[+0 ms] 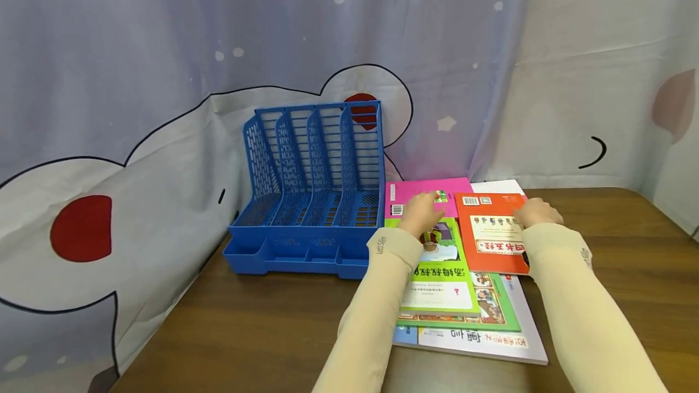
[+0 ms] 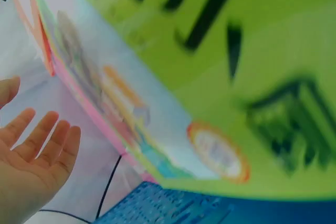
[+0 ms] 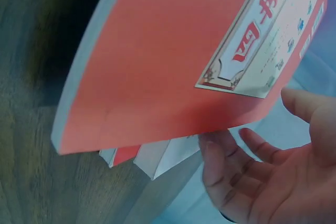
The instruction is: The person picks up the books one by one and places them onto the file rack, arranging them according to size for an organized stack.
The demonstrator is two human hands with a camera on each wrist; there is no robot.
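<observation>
My left hand [image 1: 420, 214] hovers over the top of a lime-green book [image 1: 453, 272], near a pink book [image 1: 415, 188] behind it. In the left wrist view its fingers [image 2: 44, 140] are spread and hold nothing. At the right edge of an orange-red book [image 1: 468, 232] is my right hand [image 1: 537, 213]. The right wrist view has its fingers [image 3: 220, 169] right at the book's underside edge, while the thumb stands apart from them near the cover. Beneath the lime-green book lie a green-bordered illustrated book [image 1: 510, 311] and a larger white book [image 1: 526, 347].
A blue plastic file rack [image 1: 306, 232] with several upright slots and small front trays stands left of the books. Behind the wooden table [image 1: 262, 326] hangs a patterned curtain [image 1: 273, 29]. A white book corner [image 1: 499, 186] shows behind the orange-red book.
</observation>
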